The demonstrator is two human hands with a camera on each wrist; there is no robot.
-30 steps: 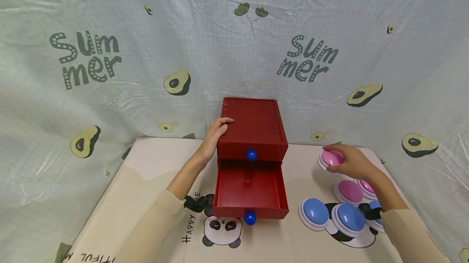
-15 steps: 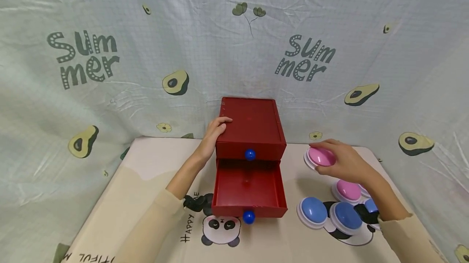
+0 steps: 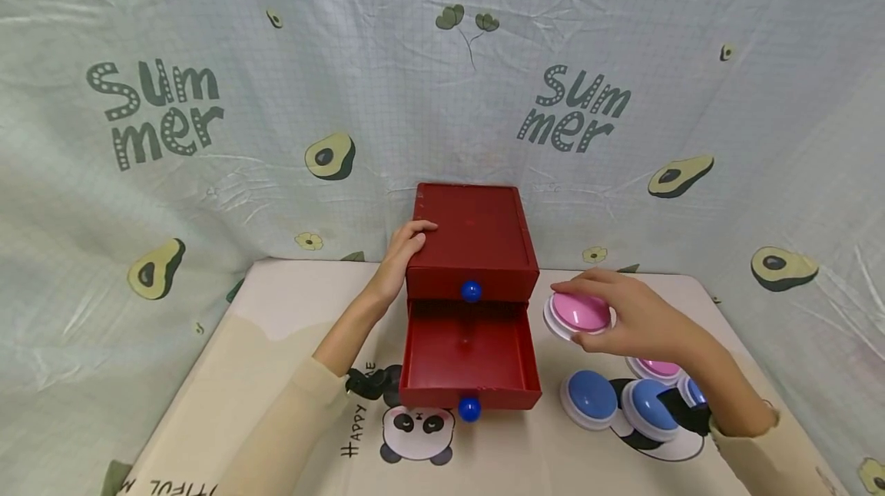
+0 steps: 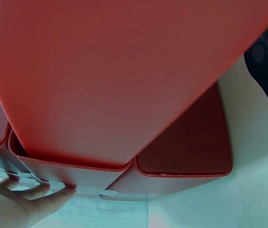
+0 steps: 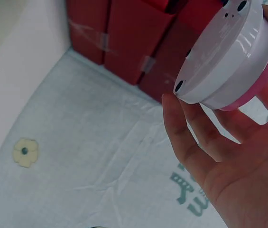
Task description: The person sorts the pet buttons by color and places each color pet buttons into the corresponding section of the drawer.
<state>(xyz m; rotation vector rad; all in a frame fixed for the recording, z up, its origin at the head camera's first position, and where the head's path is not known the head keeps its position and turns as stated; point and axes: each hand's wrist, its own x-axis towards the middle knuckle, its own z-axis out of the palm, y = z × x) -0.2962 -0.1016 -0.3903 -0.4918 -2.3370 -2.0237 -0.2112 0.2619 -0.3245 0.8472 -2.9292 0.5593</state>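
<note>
A red drawer cabinet (image 3: 473, 227) with blue knobs stands in the middle of the head view, a lower drawer (image 3: 465, 358) pulled out and nothing in it. My left hand (image 3: 401, 254) rests on the cabinet's left side, fingertips over its top edge; the left wrist view shows the fingers (image 4: 53, 199) along the red side. To the right of the cabinet, my right hand (image 3: 625, 315) grips a round push-button light with a pink dome (image 3: 581, 313) and white base, held above the table. Its white underside (image 5: 219, 52) with dark dots shows in the right wrist view.
Blue-domed buttons (image 3: 591, 396) lie on the table at the right, with a pink one (image 3: 657, 369) partly behind my right wrist. A panda-print cloth (image 3: 418, 434) covers the table. A pale curtain (image 3: 373, 81) with avocado prints hangs behind.
My right hand has carried the pink button leftward, closer to the cabinet and its pulled-out drawer. The left hand has stayed on the cabinet.
</note>
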